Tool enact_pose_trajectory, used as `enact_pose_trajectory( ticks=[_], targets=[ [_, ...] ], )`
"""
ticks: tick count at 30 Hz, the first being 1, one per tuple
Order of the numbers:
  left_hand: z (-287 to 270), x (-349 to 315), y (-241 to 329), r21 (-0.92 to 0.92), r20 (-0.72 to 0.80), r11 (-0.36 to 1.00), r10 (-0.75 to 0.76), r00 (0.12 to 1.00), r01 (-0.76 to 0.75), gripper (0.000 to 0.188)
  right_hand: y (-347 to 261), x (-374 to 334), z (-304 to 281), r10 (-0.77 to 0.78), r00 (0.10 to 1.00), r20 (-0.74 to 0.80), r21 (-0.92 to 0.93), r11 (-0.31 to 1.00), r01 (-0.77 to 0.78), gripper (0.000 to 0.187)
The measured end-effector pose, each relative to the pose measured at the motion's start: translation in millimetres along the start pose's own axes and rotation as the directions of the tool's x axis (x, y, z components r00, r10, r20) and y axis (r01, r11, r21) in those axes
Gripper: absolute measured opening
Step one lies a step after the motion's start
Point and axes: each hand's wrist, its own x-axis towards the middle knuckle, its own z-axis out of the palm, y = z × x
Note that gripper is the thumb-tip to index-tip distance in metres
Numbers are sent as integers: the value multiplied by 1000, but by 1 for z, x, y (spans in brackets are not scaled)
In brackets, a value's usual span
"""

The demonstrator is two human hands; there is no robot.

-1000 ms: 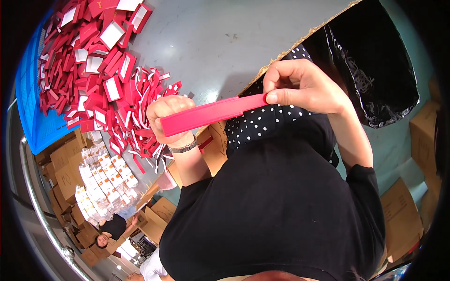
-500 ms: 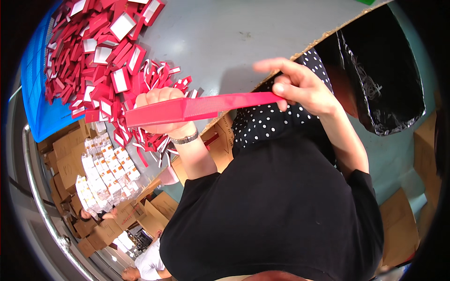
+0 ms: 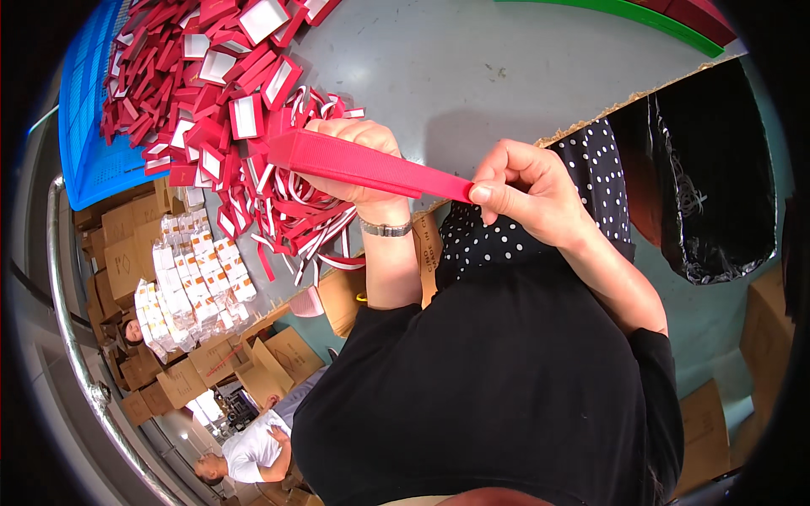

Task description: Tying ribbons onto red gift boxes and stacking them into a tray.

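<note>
A ribbed red ribbon (image 3: 371,166) is stretched between my two hands above the table's near edge. My left hand (image 3: 361,135), with a metal-banded watch at its wrist, is closed round its far-left part. A boxy, folded-looking red end (image 3: 291,150) sticks out to the left of the fingers; whether a small box is in the grip there I cannot tell. My right hand (image 3: 527,194) pinches the ribbon's other end between thumb and forefinger. Behind my left hand lies a tangled heap of red and white ribbons (image 3: 316,221).
A large pile of small red boxes with white insides (image 3: 194,93) covers the grey table's (image 3: 472,72) left, by a blue crate (image 3: 80,160). White packets (image 3: 190,274) are stacked beyond. A green tray (image 3: 624,15) holds red boxes; a black bag (image 3: 717,185) stands right.
My right hand has closed from a loose, finger-pointing pose into a pinch on the ribbon's end. The ribbon's right end now slopes downward. The view has shifted, showing the green tray more.
</note>
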Motion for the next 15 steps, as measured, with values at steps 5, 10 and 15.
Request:
enact_pose_trajectory(
  ticks=[5, 10, 15],
  targets=[
    [1, 1, -6, -28, -46, 1000, 5, 999, -6, 27, 6, 4, 4, 35, 999, 0, 9, 999, -35, 14],
    [-1, 1, -7, -73, -39, 997, 11, 999, -14, 30, 9, 6, 4, 10, 1000, -5, -19, 1000, -10, 15],
    [-5, 0, -11, -105, -78, 994, -39, 996, 31, 29, 14, 10, 9, -23, 999, -45, -21, 1000, 22, 12]
  ],
)
